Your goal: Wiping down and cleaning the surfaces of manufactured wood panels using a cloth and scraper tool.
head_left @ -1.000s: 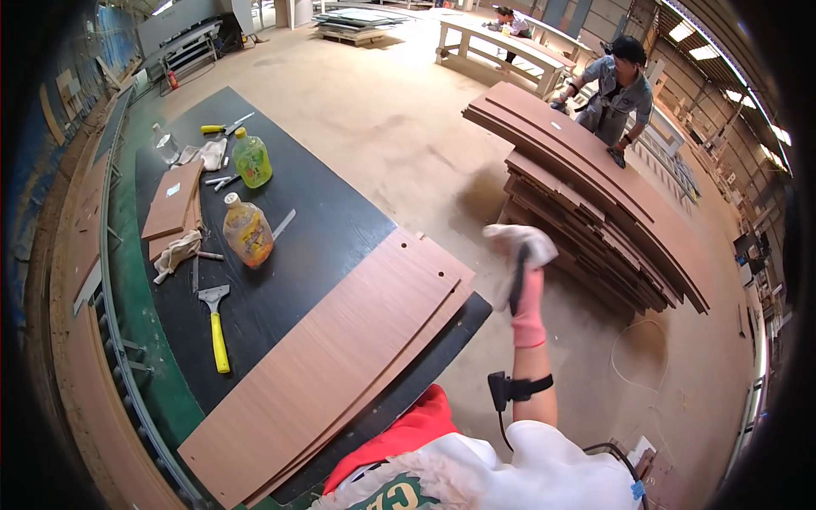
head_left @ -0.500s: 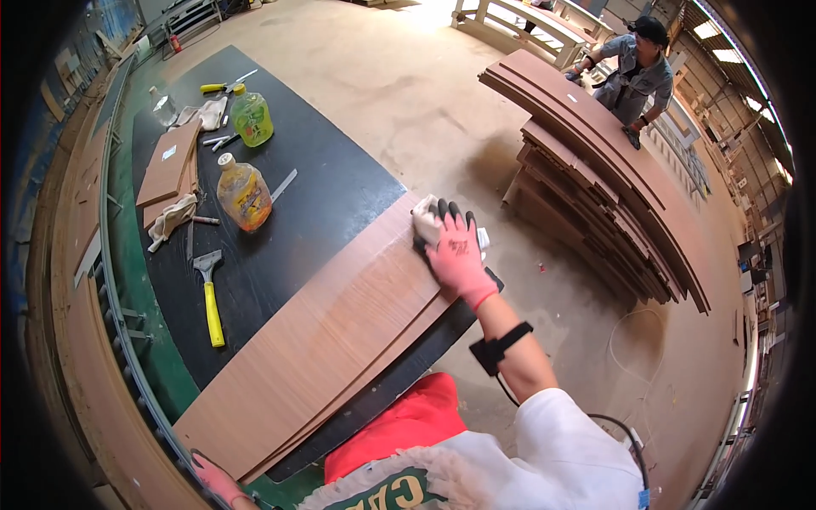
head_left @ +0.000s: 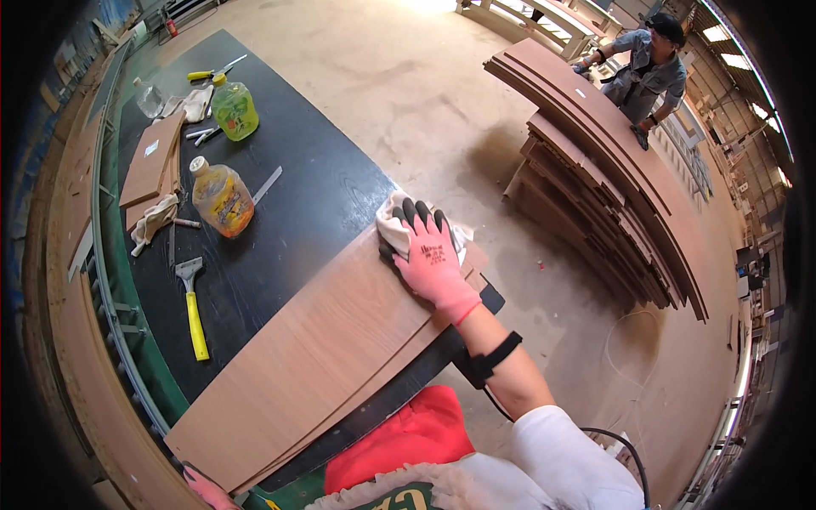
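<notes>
My right hand [head_left: 429, 259], in a pink glove with black fingertips, presses a crumpled white cloth [head_left: 393, 223] onto the far right end of a long wood-grained board [head_left: 297, 340]. Its fingers curl over the cloth. A second board [head_left: 374, 381] lies under the first, its edge showing on the side nearest me. At the near left end of the boards is my left hand [head_left: 206, 488], gloved in the same pink. It touches or lies close against the board's end, and most of its fingers are out of sight.
The black tabletop [head_left: 289, 127] holds a yellow-handled scraper [head_left: 194, 319], a bottle of orange-yellow stuff [head_left: 223, 200], a green bottle [head_left: 235, 110], rags and small panels [head_left: 151, 161]. A metal rail [head_left: 104, 246] runs along the left. Rightward, another person [head_left: 646, 72] leans over stacked boards [head_left: 595, 170].
My right hand and the cloth have shifted a little left and nearer along the board's far end, with more cloth spread out. The view has tilted slightly; the left hand stays at the near end.
</notes>
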`<state>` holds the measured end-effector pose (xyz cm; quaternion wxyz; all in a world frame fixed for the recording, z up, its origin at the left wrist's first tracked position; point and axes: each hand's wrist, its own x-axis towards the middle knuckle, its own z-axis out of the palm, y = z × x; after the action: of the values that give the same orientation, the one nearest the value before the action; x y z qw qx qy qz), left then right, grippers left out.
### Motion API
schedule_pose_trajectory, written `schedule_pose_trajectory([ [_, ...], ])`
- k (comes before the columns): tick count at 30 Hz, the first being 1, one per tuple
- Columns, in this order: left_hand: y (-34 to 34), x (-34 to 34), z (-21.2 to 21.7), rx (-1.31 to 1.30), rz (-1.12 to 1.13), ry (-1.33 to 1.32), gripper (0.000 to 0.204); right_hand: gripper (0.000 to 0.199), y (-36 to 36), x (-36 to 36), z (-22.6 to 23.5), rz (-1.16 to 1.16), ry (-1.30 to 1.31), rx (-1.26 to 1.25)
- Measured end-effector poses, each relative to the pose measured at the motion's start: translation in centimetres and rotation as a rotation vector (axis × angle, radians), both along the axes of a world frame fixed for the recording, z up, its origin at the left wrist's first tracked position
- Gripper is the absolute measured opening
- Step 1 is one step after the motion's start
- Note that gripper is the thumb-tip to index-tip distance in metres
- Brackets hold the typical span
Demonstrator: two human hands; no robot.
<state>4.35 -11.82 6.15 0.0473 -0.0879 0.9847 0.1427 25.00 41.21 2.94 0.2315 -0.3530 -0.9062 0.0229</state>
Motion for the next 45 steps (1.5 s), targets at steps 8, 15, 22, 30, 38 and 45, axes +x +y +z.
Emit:
schedule_pose_trajectory([
  [8, -3.5, -0.7, -4.6, -0.701, -0.389, 0.595, 0.023, 0.060, -14.2, -1.0, 2.0, 0.667, -0.098, -0.487],
  [15, -10.3, -3.1, -7.4, -0.436, -0.432, 0.389, 0.030, 0.061, -12.2, -0.6, 2.8, 0.757, -0.259, -0.709],
  [22, -15.4, -3.6, -9.3, -0.022, -0.722, 0.369, 0.043, 0.065, -6.4, 3.1, 3.3, 0.410, -0.378, -0.555],
  [30, -9.7, -3.7, -7.4, -0.326, -0.151, 0.094, 0.050, 0.067, -4.3, 3.5, 3.1, 0.192, -0.355, -0.517],
  [38, -9.2, -3.7, -6.9, -0.192, -0.024, 0.125, 0.054, 0.064, -7.3, 4.5, 2.7, 0.467, -0.399, -0.666],
  [45, -11.8, -4.7, -7.8, 0.047, 0.080, 0.094, 0.054, 0.060, -7.7, 5.0, 1.4, 0.477, -0.369, -0.657],
])
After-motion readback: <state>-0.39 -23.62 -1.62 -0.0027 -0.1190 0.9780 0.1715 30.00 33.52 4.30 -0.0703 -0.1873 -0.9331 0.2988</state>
